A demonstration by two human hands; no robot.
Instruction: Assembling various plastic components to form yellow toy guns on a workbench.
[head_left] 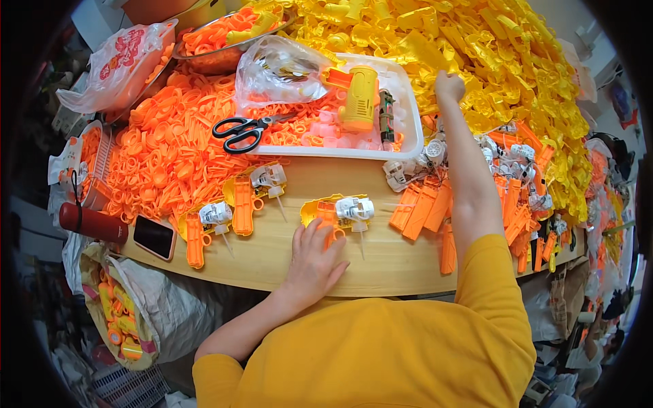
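Observation:
My left hand [314,262] rests at the table's near side, fingers stretched over the orange lower part of a half-built toy and thumb apart. This toy is a yellow plastic shell [311,209] with a white motor unit [355,207] and a thin pin sticking out. To its left lie two similar toy halves, one with an orange handle [194,241], the other with an orange handle [242,207]. Far to the right, my right hand [449,88] reaches into the pile of yellow plastic parts [503,75]. Its fingers are closed at the edge of a yellow shell piece [427,56].
Orange parts [163,143] heap at the left. A white tray [412,132] holds a yellow-orange cylinder [360,98]; black-handled scissors [245,132] lie across its edge. White motors with orange pieces [428,204] spread right. A phone [154,236] and red flask [94,222] sit front left.

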